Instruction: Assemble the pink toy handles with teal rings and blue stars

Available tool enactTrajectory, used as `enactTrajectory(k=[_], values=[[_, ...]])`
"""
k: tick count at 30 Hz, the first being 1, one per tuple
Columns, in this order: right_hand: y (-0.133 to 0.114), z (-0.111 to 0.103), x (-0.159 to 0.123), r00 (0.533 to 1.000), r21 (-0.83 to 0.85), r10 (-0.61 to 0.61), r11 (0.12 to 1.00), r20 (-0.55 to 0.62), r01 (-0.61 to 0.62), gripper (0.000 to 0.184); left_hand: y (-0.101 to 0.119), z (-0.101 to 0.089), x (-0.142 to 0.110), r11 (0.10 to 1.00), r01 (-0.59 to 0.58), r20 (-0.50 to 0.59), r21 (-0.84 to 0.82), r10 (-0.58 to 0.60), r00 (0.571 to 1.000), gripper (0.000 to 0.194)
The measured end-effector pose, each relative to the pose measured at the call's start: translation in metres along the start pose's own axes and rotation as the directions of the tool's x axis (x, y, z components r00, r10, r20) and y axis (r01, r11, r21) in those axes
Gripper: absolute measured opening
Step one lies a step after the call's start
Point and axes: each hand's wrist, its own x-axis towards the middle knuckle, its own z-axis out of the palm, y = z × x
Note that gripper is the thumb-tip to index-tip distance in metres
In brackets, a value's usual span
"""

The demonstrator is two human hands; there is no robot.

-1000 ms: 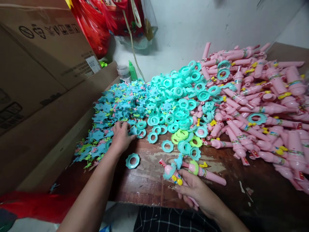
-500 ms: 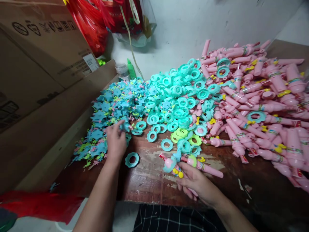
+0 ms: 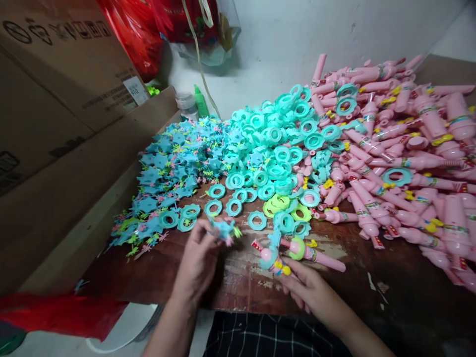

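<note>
one view only, from a camera worn on the person's head, looking forward and steeply down across the counter (image 3: 230,282) toward the white wall (image 3: 334,29) behind it. it sits close, with both forearms entering from the bottom edge, and wide-angle bending at the sides.

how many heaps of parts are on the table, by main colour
blue star heap: 1
teal ring heap: 1
pink wand heap: 1
total: 3 heaps
</note>
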Motion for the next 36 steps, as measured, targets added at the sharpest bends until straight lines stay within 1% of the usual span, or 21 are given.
enactTrajectory(k=[1, 2, 3, 4, 5, 6, 7, 8, 10, 13, 15, 17, 19, 21, 23, 25, 28, 30, 32, 36], values=[[-0.001, -0.004, -0.002, 1.000, 0.004, -0.002, 1.000, -0.018, 0.002, 0.086, -0.013, 0.004, -0.009, 0.994, 0.046, 0.024, 0.099, -0.049, 0.999, 0.024], [-0.002, -0.007, -0.003, 1.000, 0.009, 0.000, 1.000, -0.031, 0.000, 0.087, -0.026, 0.007, -0.017, 0.970, 0.059, 0.059, 0.237, -0.075, 0.995, 0.020], [-0.002, -0.011, -0.006, 0.999, 0.005, 0.005, 1.000, -0.039, -0.005, 0.088, -0.038, 0.010, -0.024, 0.921, 0.030, 0.099, 0.389, -0.074, 0.992, 0.017], [-0.003, -0.013, -0.009, 0.999, -0.011, 0.010, 1.000, -0.044, -0.011, 0.088, -0.047, 0.011, -0.030, 0.851, -0.029, 0.143, 0.524, -0.054, 0.988, 0.023], [-0.004, -0.016, -0.012, 0.999, -0.034, 0.010, 0.999, -0.043, -0.011, 0.087, -0.054, 0.012, -0.034, 0.774, -0.097, 0.176, 0.625, -0.019, 0.984, 0.032], [-0.005, -0.017, -0.016, 0.999, -0.061, 0.001, 0.998, -0.041, -0.004, 0.086, -0.059, 0.013, -0.037, 0.709, -0.148, 0.191, 0.689, 0.019, 0.981, 0.040], [-0.006, -0.018, -0.019, 0.999, -0.088, -0.015, 0.996, -0.036, 0.011, 0.083, -0.062, 0.014, -0.038, 0.669, -0.171, 0.187, 0.723, 0.049, 0.981, 0.047], [-0.006, -0.019, -0.023, 0.999, -0.116, -0.035, 0.993, -0.029, 0.031, 0.080, -0.064, 0.015, -0.038, 0.652, -0.172, 0.170, 0.738, 0.066, 0.983, 0.052], [-0.006, -0.020, -0.028, 0.997, -0.191, -0.072, 0.979, -0.035, 0.064, 0.075, -0.063, 0.016, -0.036, 0.632, -0.160, 0.164, 0.758, 0.053, 0.985, 0.058], [-0.004, -0.022, -0.029, 0.991, -0.360, -0.093, 0.931, -0.092, 0.054, 0.069, -0.057, 0.016, -0.027, 0.560, -0.147, 0.189, 0.815, -0.017, 0.982, 0.057], [-0.002, -0.024, -0.026, 0.987, -0.428, -0.093, 0.903, -0.130, 0.029, 0.065, -0.051, 0.013, -0.019, 0.535, -0.105, 0.142, 0.838, -0.028, 0.989, 0.054], [-0.001, -0.026, -0.024, 0.985, -0.421, -0.088, 0.907, -0.149, 0.017, 0.065, -0.045, 0.009, -0.013, 0.539, -0.038, 0.062, 0.842, -0.026, 0.998, 0.055], [-0.001, -0.026, -0.023, 0.987, -0.349, -0.079, 0.937, -0.143, 0.024, 0.068, -0.040, 0.007, -0.010, 0.549, 0.001, 0.026, 0.836, -0.042, 0.999, 0.058], [-0.002, -0.025, -0.025, 0.990, -0.302, -0.077, 0.953, -0.121, 0.037, 0.071, -0.039, 0.008, -0.011, 0.580, -0.024, 0.073, 0.815, -0.061, 0.996, 0.060], [-0.004, -0.023, -0.027, 0.992, -0.296, -0.069, 0.955, -0.106, 0.034, 0.072, -0.043, 0.012, -0.016, 0.608, -0.064, 0.136, 0.791, -0.073, 0.988, 0.063], [-0.004, -0.021, -0.030, 0.994, -0.302, -0.054, 0.953, -0.097, 0.022, 0.071, -0.049, 0.017, -0.021, 0.584, -0.083, 0.163, 0.807, -0.085, 0.983, 0.063], [-0.003, -0.023, -0.031, 0.995, -0.312, -0.033, 0.950, -0.094, 0.002, 0.070, -0.055, 0.022, -0.024, 0.530, -0.085, 0.157, 0.844, -0.093, 0.983, 0.053], [-0.001, -0.025, -0.029, 0.993, -0.332, -0.027, 0.943, -0.112, -0.012, 0.066, -0.056, 0.023, -0.022, 0.550, -0.084, 0.151, 0.831, -0.078, 0.985, 0.048], [0.000, -0.027, -0.028, 0.992, -0.339, -0.028, 0.941, -0.121, -0.015, 0.063, -0.057, 0.021, -0.019, 0.572, -0.089, 0.163, 0.816, -0.079, 0.983, 0.048], [-0.002, -0.024, -0.026, 0.993, -0.382, -0.076, 0.923, -0.092, 0.035, 0.064, -0.060, 0.014, -0.016, 0.550, -0.153, 0.238, 0.821, -0.086, 0.967, 0.049]])
